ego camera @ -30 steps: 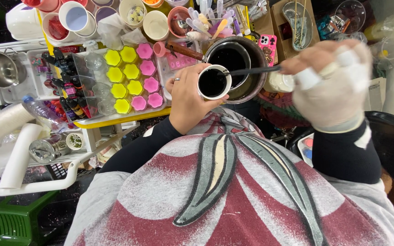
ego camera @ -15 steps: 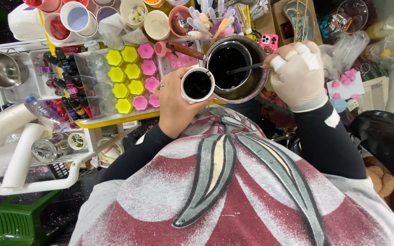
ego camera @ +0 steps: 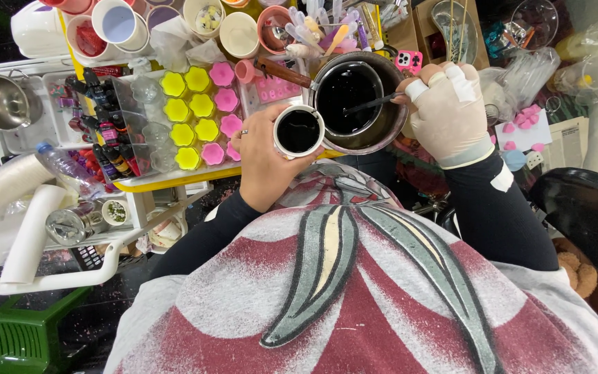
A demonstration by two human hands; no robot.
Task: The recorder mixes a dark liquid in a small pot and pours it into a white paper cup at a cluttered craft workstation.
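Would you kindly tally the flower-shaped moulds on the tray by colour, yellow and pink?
Yellow flower-shaped moulds: 7
Pink flower-shaped moulds: 5, one partly hidden by the left hand
Total: 12

So the pot point(ego camera: 358, 104) sits on the bench point(ego camera: 174, 181), with the small cup point(ego camera: 299, 131) right at its left rim, touching. Left of the cup is a tray of flower moulds point(ego camera: 198, 118), with little bottles point(ego camera: 102, 131) further left. Mugs point(ego camera: 115, 24) sit behind them.
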